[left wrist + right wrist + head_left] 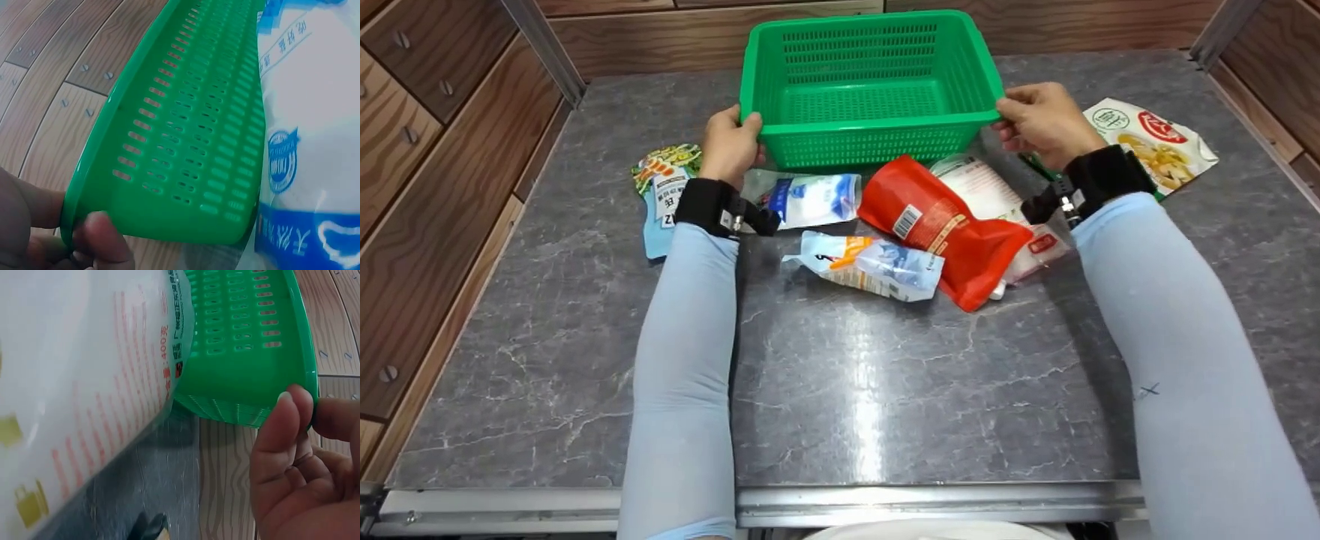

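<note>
A green plastic basket (877,133) with slotted walls stands at the back of the table, its inside bare. My left hand (730,146) grips its front left corner, thumb over the rim; the left wrist view shows fingers curled round that green rim (107,112). At the front right corner my right hand (1046,124) pinches the rim between thumb and fingers, seen close in the right wrist view. Just in front of the basket lie a blue and white salt-like bag (817,201), a red pouch (937,225) and a white bag with red print (986,187).
Nearer me lies a light blue and orange pouch (874,266). A green and blue packet (664,195) rests by my left wrist, and a white packet with a food picture (1162,146) by my right. Wood-patterned walls (457,112) enclose the grey table (585,360).
</note>
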A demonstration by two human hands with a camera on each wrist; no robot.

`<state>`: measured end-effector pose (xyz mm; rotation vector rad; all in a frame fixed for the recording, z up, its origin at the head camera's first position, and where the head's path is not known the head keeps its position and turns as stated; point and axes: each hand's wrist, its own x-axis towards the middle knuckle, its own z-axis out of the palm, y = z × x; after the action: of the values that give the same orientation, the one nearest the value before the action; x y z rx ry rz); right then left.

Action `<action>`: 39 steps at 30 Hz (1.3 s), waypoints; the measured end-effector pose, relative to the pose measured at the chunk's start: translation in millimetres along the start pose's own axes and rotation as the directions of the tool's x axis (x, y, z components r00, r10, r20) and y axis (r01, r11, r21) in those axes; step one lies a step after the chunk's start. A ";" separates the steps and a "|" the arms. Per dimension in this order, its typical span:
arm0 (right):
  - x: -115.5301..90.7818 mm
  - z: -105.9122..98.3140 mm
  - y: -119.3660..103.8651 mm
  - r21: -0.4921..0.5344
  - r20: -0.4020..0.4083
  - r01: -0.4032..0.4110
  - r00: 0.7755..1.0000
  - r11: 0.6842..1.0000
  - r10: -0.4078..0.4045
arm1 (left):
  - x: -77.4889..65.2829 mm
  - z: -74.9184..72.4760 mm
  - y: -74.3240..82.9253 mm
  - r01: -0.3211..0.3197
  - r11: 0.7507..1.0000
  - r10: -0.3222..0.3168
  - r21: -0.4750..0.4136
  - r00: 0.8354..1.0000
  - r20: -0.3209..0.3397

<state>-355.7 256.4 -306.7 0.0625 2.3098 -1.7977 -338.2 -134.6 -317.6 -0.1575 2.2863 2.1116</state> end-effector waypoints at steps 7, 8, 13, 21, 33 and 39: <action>-8.4 -19.3 7.5 0.019 0.005 0.040 0.999 0.999 -0.040 | -10.9 14.9 9.5 -0.014 1.000 0.014 -0.003 0.999 0.040; -9.8 -21.9 8.9 0.029 0.008 0.045 0.999 0.999 -0.046 | -10.8 16.2 9.0 -0.013 1.000 0.013 -0.003 0.999 0.046; -17.5 -32.1 16.4 0.087 0.033 0.047 0.998 0.995 -0.050 | -6.8 18.6 1.4 -0.017 0.999 0.014 0.050 0.998 0.062; -26.6 -34.4 22.6 0.146 0.037 0.069 0.996 0.987 -0.075 | -3.5 16.9 -5.5 -0.020 0.998 0.015 0.061 0.997 0.079; -33.7 -38.4 27.8 0.285 0.037 0.004 0.999 0.958 -0.016 | -11.8 3.6 1.0 0.048 0.993 -0.057 0.112 0.995 0.079; -40.5 -59.7 29.7 0.271 -0.132 -0.054 0.987 0.961 0.093 | -21.7 -8.4 14.5 -0.015 0.943 0.034 0.334 0.998 -0.051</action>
<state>-319.8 325.3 -313.4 0.3261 2.1056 -2.1165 -317.5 -140.6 -300.7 -0.1817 2.6466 1.7120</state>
